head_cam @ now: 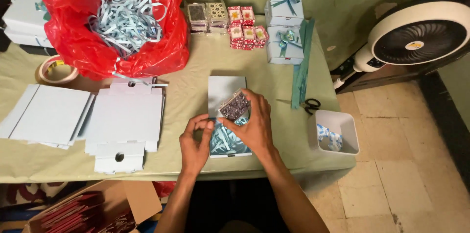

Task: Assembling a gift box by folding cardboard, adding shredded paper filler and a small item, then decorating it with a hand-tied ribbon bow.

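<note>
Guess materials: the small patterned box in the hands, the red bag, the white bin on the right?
Small patterned box, held by the right hand: apparently clear glossy plastic, going by its sheen. Red bag: thin plastic film, crinkled and shiny. White bin: likely rigid plastic, smooth and matte, with even walls.

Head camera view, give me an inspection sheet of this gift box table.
Surface: table under a pale green cloth.
Job's things: small patterned box held over an open box lined with blue paper shreds.
Clutter: red bag of shreds, flat box blanks, tape roll, finished bowed boxes, stacked small boxes, scissors, white tub.
Grips: right hand pinches the patterned box; left hand touches the open box's edge.
Cables: nothing seen.
Surroundings: fan, tiled floor, cardboard carton.
</note>
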